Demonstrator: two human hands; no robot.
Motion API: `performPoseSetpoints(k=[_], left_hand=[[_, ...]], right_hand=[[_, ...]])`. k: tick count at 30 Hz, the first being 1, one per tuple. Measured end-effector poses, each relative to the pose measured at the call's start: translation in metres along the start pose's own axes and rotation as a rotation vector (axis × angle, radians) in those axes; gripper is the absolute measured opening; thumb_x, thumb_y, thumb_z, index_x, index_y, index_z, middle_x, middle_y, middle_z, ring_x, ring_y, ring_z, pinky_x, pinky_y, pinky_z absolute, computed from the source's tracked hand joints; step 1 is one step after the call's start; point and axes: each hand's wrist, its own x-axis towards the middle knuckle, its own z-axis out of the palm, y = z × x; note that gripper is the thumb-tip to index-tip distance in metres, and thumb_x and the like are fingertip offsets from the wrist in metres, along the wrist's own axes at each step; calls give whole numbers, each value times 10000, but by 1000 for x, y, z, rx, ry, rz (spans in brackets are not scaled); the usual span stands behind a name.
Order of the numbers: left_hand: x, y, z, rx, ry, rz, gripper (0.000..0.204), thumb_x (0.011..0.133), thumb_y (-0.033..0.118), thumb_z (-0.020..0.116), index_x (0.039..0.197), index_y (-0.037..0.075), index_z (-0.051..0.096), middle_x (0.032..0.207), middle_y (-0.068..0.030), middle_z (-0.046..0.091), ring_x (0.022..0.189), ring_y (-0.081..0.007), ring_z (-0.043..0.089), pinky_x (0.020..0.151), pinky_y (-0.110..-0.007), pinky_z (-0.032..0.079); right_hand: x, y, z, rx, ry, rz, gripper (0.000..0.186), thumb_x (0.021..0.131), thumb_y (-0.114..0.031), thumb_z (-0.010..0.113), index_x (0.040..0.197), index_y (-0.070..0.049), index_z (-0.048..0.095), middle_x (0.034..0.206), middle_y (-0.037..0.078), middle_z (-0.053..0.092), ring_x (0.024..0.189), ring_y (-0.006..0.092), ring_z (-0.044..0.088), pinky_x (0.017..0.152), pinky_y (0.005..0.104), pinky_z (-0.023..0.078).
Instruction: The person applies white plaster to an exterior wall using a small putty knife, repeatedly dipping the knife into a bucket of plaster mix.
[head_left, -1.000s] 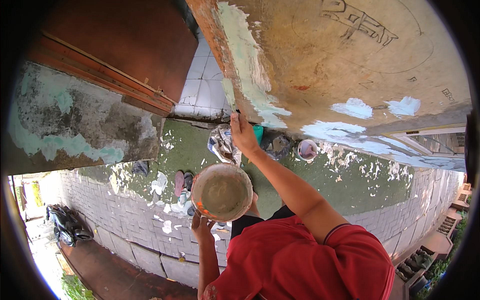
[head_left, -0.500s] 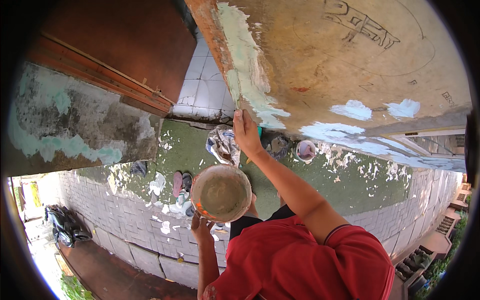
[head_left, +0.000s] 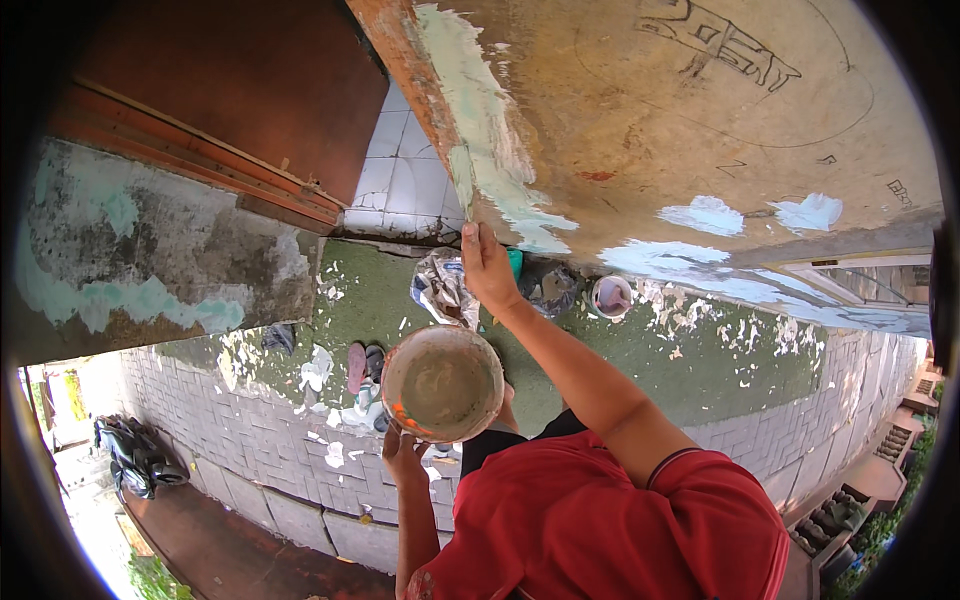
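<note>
My left hand [head_left: 405,458] grips the lower rim of a round tub [head_left: 443,384], its inside smeared with greyish putty and an orange patch near my fingers. My right hand [head_left: 487,268] reaches up to the wall's edge beside the doorway, closed round a thin putty knife [head_left: 461,183]. Its blade looks coated in pale green and lies against the wall corner. There a pale green band of putty [head_left: 497,150] runs down the tan wall [head_left: 640,110]. My fingers hide the knife's handle.
A crumpled sack [head_left: 440,285] and a white bucket [head_left: 611,297] stand at the wall's foot. Paint flakes and sandals [head_left: 357,367] lie on the green floor. A brown door [head_left: 240,80] and a patched low wall [head_left: 150,230] are at left; a motorcycle [head_left: 138,458] is beyond.
My right hand has shifted slightly left and down along the wall edge with the putty knife. The tub stays almost where it was in my left hand.
</note>
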Motion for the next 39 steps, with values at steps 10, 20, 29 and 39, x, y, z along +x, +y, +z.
performPoseSetpoints(k=[10, 20, 29, 39], left_hand=[[2, -1, 4, -62, 33, -8, 488, 861, 21, 567, 1349, 7, 568, 1151, -53, 646, 864, -102, 632, 691, -309, 627], [2, 1, 6, -65, 40, -5, 467, 869, 46, 577, 1335, 10, 573, 1155, -66, 642, 874, -117, 637, 690, -307, 622], [6, -4, 2, -53, 22, -2, 501, 876, 65, 567, 1372, 7, 545, 1204, -84, 632, 919, -144, 653, 720, -315, 620], [4, -8, 5, -55, 45, -26, 552, 875, 84, 573, 1421, 28, 510, 1248, -76, 629, 984, -159, 666, 721, -292, 600]], right_hand=[[-5, 16, 0, 42, -61, 169, 400, 1061, -375, 446, 932, 2, 489, 717, 313, 553, 747, 561, 532, 600, 538, 420], [-10, 36, 2, 18, -43, 160, 389, 1061, -367, 443, 927, -6, 496, 713, 261, 550, 718, 485, 540, 579, 498, 423], [-26, 67, 3, 127, -83, 282, 452, 1063, -466, 410, 871, -59, 448, 532, 26, 439, 394, 132, 475, 377, 318, 382], [-28, 76, -13, -51, -121, 230, 478, 1048, -493, 438, 858, -55, 447, 549, 49, 454, 389, 138, 468, 394, 328, 388]])
